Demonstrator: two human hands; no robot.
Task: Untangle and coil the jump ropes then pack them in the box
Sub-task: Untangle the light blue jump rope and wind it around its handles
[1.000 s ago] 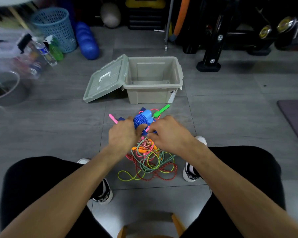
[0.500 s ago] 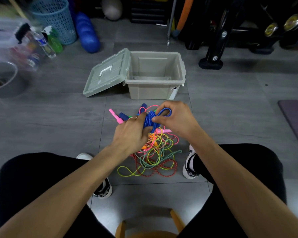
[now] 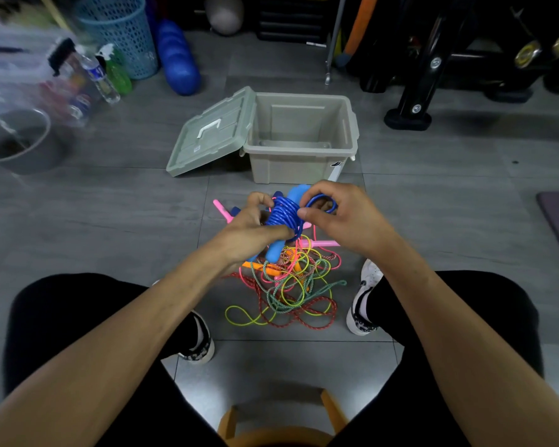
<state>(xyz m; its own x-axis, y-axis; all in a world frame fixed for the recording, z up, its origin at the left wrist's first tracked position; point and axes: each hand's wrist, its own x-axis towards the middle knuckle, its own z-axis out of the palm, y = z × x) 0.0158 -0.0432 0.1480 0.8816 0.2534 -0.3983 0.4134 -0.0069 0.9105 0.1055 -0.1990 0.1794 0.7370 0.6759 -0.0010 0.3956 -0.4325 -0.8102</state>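
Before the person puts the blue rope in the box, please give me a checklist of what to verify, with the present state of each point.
1. Grey plastic box open, grey hinged lid swung aside: ok.
2. Box interior free: ok, nothing visible inside.
3. Blue jump rope coil held: ok, left hand grips it.
4. Loose end secured: not ok, right hand pinches an open loop.
5. Coil free of the tangled pile of coloured ropes: cannot tell, a pink strand crosses it.
6. Blue foam handles bundled: cannot tell.
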